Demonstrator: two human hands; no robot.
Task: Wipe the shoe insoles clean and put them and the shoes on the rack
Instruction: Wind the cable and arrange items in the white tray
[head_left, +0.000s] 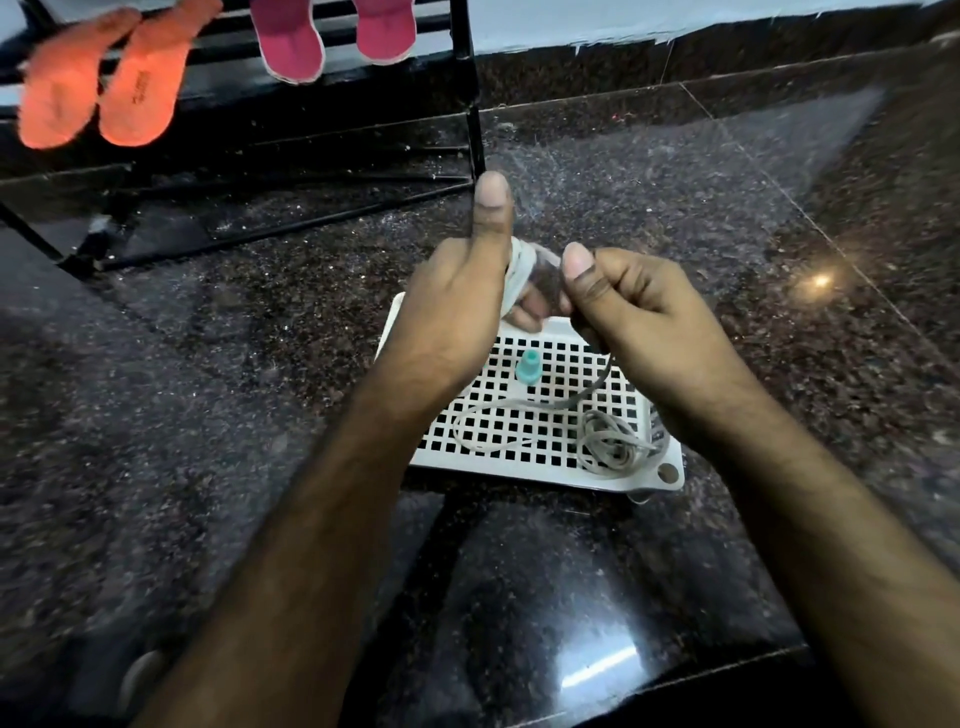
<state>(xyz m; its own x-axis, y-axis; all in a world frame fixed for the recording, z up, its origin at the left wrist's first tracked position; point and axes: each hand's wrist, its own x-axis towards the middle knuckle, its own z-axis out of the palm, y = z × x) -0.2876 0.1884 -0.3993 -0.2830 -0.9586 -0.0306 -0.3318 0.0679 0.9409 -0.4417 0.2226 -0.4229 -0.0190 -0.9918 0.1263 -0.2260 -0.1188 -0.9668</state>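
two orange insoles (96, 88) and two pink shoes (332, 36) are sitting on the black rack (470, 104); left hand (457, 306), thumb raised, is gripping wound pale lace (519, 270); right hand (639, 317) is pinching its strand above the white perforated tray (524, 467) on the floor.

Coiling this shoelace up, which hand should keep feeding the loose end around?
Probably the right hand: it pinches the free run of the shoelace trailing down to the tray, while the left hand carries the wraps.
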